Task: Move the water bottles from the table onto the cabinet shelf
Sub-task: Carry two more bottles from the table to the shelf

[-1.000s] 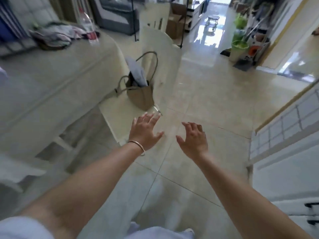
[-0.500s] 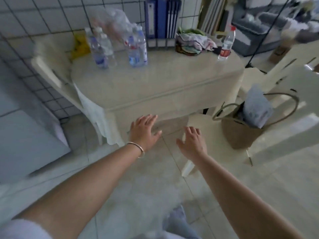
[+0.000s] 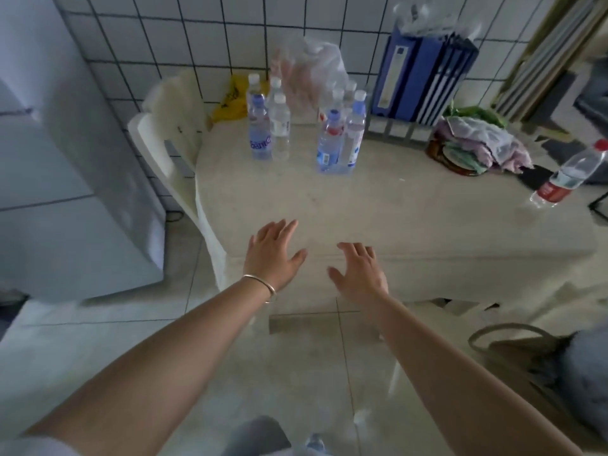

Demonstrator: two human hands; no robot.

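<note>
Head view shows both hands stretched forward, palms down, holding nothing: the left hand [image 3: 271, 258] has its fingers [image 3: 279, 229] straight and slightly spread, with a thin bangle [image 3: 261, 284] at the wrist, and the right hand [image 3: 360, 274] has its fingers [image 3: 357, 250] relaxed and apart. Both are over the near edge of the desk [image 3: 394, 209], whether touching it I cannot tell, and well apart from the bottles. At the far side of the desk, near the tiled wall [image 3: 197, 28], stand two clusters of water bottles: the left cluster [image 3: 268, 126] and, just to its right, the right cluster [image 3: 342, 136], all upright. A red-labelled bottle [image 3: 566, 176] stands alone at the right end of the desk. Behind the clusters lies a clear plastic bag [image 3: 312, 67]; blue binders [image 3: 424, 80] stand in a rack to the right, next to a pile of cloth [image 3: 477, 143]. A white chair [image 3: 167, 149] stands at the desk's left end, and a handbag [image 3: 526, 353] shows at lower right.
</note>
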